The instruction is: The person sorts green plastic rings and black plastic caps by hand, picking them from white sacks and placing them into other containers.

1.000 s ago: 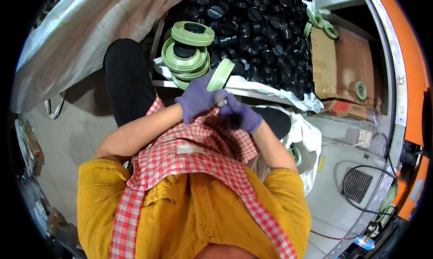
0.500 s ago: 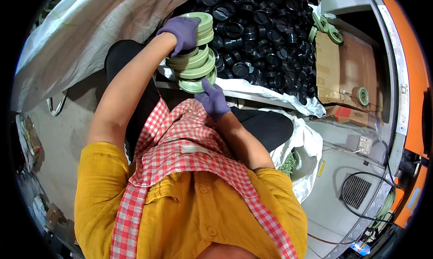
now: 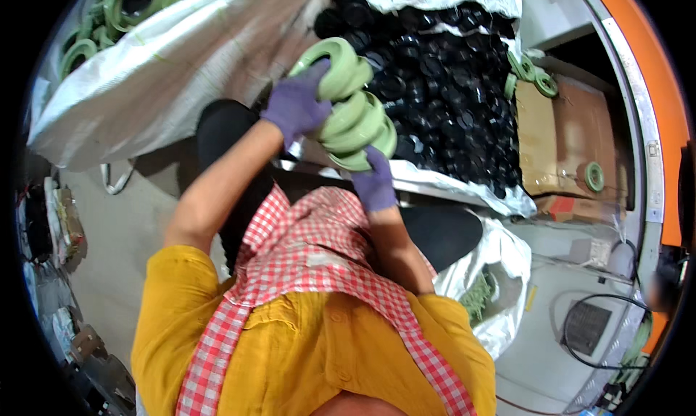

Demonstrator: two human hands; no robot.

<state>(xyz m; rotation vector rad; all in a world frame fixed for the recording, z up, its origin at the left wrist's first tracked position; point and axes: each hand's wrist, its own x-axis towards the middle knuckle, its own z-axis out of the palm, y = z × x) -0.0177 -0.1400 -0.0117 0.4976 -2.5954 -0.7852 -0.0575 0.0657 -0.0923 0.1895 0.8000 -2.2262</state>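
Observation:
A stack of pale green plastic rings [image 3: 354,126] is tilted and fanned out in front of me, slightly blurred. My left hand [image 3: 299,103], in a purple glove, is wrapped around the stack's left side near its far end. At the near end, my right hand [image 3: 375,182], gloved in purple too, grips the last ring, its thumb side against the rim. Just beyond and to the right lies a large heap of glossy black round plastic parts [image 3: 442,101] on white sheeting.
A big white woven sack [image 3: 196,75] stands at left, with more green rings [image 3: 134,3] behind its edge. Right of the heap are cardboard [image 3: 583,133] and an orange machine frame [image 3: 656,111]. A white bag [image 3: 511,271] with thin green pieces [image 3: 478,296] sits by my right knee.
The stack has tipped and spread, so the ring openings show more. Both hands have moved right in the view with it. The view has shifted, bringing the rings behind the sack into sight.

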